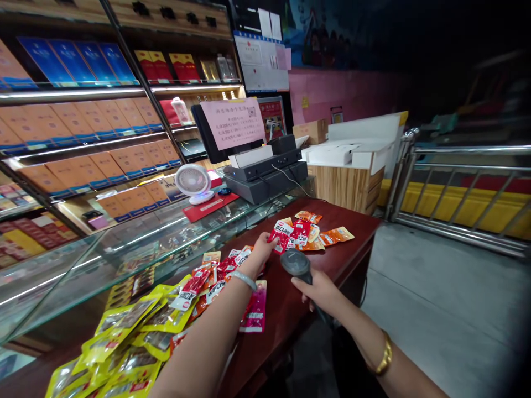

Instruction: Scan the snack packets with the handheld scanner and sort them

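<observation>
My left hand (263, 247) pinches the near edge of a red-and-white snack packet (281, 236) above the dark red table (286, 293). My right hand (317, 290) is wrapped round the handle of a grey barcode scanner (296, 263), its head close beside that packet. Just beyond lies a small pile of orange snack packets (334, 236) and red ones. Under and beside my left forearm several red packets (191, 288) are heaped, with a magenta packet (254, 309) at their right. Larger yellow pouches (120, 331) with clear windows pile up at the lower left.
A glass display counter (136, 243) runs along the table's left side. On it stand a small white fan (193, 181), a black cash drawer (265, 182) and a monitor (232, 130) with a pink notice. Boxed goods fill the shelves (83, 130). A metal railing (460, 193) stands right.
</observation>
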{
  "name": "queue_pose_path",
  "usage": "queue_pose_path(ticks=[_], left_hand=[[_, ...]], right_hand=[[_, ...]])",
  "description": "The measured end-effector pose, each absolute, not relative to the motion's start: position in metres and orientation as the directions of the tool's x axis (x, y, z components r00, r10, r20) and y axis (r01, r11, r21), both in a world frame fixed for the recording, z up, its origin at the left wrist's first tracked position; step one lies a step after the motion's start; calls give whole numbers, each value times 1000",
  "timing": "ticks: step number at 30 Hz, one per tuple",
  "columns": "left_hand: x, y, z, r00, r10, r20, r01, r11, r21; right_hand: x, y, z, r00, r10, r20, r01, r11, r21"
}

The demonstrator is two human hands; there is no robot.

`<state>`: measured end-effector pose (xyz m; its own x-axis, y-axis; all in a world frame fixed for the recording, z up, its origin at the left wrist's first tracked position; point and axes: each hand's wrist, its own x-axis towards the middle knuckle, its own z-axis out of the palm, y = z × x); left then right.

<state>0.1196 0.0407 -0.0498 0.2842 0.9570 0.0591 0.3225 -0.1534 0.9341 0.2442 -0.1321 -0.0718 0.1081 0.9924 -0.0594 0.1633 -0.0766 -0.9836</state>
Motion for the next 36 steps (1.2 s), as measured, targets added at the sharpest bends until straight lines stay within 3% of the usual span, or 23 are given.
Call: queue_pose_path(ticks=[4, 7, 8, 10, 12, 13, 15, 20, 30, 33, 36], left_hand=[[140, 61, -40, 277, 957, 82, 189, -138, 972], [123, 79, -28, 281, 949, 140, 406, -250, 879], [111, 83, -26, 299, 944, 135, 562, -289, 775], [84, 86, -25, 326, 942, 77, 845, -327, 423], [61, 85, -29, 334, 943, 3, 939, -333, 83], [52, 84, -31, 335, 942, -29, 942, -336, -16], [44, 81, -35, 352, 933, -77, 928, -358, -101], [39, 80, -26, 376, 915, -143, 912, -393, -120], [-4, 89, -8, 360, 917, -171, 932, -346, 103], [-7, 90, -1, 328, 939, -105, 938, -310, 155], [3, 85, 4, 298, 952, 67, 900, -304, 313]], right_hand=[[248, -134, -81, 141, 987, -79, 159, -101, -982], [251, -135, -88, 152, 985, -80, 149, -103, -984], [251, -136, -89, 151, 985, -87, 149, -109, -983], [251, -137, -92, 147, 983, -106, 159, -129, -979], [250, -138, -94, 145, 982, -124, 175, -149, -973], [248, -139, -94, 145, 981, -128, 182, -154, -971], [246, -140, -95, 147, 981, -125, 194, -153, -969], [244, -144, -88, 144, 983, -113, 229, -145, -963], [235, -150, -76, 64, 992, -106, 256, -119, -959], [233, -147, -83, 59, 993, -103, 204, -113, -973], [233, -145, -86, 83, 995, -49, 160, -61, -985]])
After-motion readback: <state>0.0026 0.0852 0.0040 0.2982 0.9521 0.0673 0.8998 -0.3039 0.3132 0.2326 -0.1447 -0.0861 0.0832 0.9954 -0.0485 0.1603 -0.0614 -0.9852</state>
